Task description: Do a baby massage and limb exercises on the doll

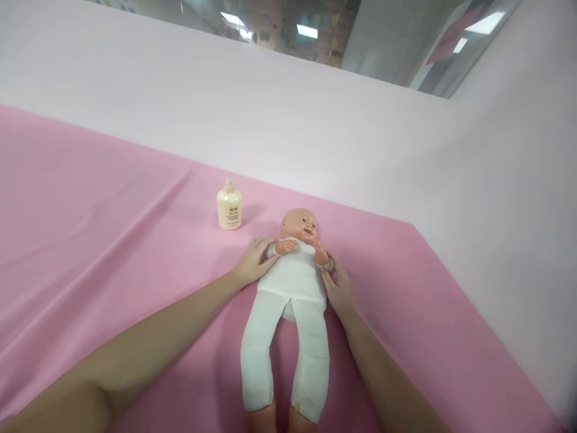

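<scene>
A baby doll with a white cloth body lies on its back on the pink cover, its head away from me and its face turned a little to the right. My left hand grips the doll's arm on the left side, thumb toward the chest and fingers behind the sleeve. On the other side, my right hand is closed around the doll's other arm near the wrist; some of its fingers are hidden. Both doll hands are bent up over the chest. The doll's feet run out of view at the bottom.
A cream-coloured pump bottle with a printed label stands upright left of the doll's head. The pink cover has folds on the left. White walls border it at the back and right, with a window above.
</scene>
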Demonstrator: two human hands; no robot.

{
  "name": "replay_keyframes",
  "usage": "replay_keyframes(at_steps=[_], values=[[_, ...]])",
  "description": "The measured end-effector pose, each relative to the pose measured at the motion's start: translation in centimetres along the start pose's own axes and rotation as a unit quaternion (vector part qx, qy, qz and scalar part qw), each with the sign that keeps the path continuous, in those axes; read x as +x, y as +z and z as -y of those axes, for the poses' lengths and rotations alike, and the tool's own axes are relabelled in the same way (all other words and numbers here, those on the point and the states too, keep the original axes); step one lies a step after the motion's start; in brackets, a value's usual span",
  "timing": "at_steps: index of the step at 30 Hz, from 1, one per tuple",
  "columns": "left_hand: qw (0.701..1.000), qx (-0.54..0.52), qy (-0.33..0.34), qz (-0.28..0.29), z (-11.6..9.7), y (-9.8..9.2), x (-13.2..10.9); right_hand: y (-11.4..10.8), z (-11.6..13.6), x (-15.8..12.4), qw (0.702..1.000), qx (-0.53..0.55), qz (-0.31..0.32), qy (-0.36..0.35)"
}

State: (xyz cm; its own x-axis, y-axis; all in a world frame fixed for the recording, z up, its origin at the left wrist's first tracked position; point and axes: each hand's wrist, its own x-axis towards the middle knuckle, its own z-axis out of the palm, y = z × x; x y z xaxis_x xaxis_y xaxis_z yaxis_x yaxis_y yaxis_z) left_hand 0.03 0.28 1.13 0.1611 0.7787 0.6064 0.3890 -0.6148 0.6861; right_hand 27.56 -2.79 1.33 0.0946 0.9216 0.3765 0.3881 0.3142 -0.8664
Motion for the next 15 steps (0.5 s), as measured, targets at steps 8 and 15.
replay_keyframes(at_steps=[8, 15], values=[[0.997, -0.040, -0.065, -0.034, 0.8, 0.1, -0.2, 0.1, -0.2, -0.1, 0.997, 0.068, -0.027, 0.029], [0.958, -0.206, -0.166, -0.109, 2.0, 0.4, 0.0, 0.0, -0.2, 0.3, 0.983, 0.131, -0.121, 0.042]])
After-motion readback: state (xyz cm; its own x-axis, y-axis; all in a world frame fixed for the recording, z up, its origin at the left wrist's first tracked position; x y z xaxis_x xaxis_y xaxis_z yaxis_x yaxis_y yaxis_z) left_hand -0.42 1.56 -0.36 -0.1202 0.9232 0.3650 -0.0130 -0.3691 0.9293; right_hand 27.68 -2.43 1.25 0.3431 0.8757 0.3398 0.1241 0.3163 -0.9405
